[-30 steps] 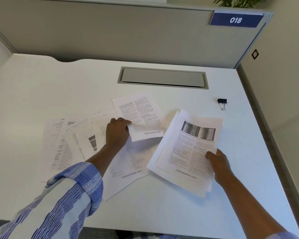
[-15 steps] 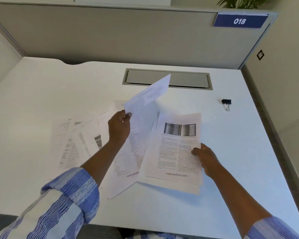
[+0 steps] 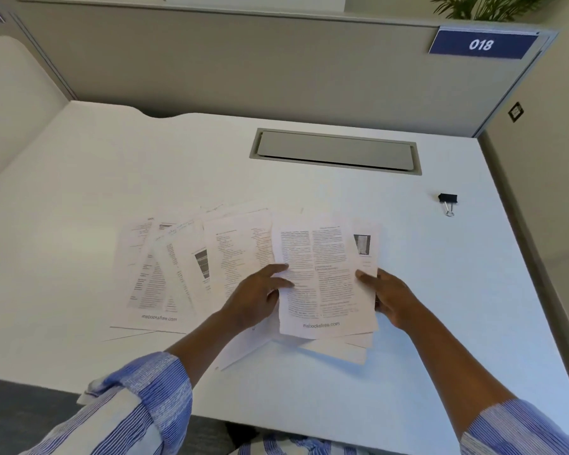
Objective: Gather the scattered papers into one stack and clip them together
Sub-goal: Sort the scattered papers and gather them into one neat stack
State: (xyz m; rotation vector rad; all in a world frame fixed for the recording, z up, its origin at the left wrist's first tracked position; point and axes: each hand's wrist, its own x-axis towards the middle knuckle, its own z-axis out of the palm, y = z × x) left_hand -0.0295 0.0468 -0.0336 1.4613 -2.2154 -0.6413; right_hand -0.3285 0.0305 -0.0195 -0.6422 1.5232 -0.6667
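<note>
A small stack [image 3: 326,280] of printed sheets lies on the white desk [image 3: 79,198], right of centre, its edges not yet squared, with lower sheets poking out at the bottom and right. The left hand [image 3: 260,300] grips the stack's left edge, thumb on top of the page. The right hand [image 3: 388,297] grasps the right edge the same way, thumb on the paper and the other fingers hidden under it. Just left of the stack, a fan of loose papers [image 3: 178,267] lies flat, overlapping one another, the nearest tucked under the left hand. The binder clip [image 3: 447,202] sits well apart, near the desk's right edge. Behind the papers is a grey cable hatch [image 3: 335,152], then a partition bearing a blue sign [image 3: 480,44] reading 018.
</note>
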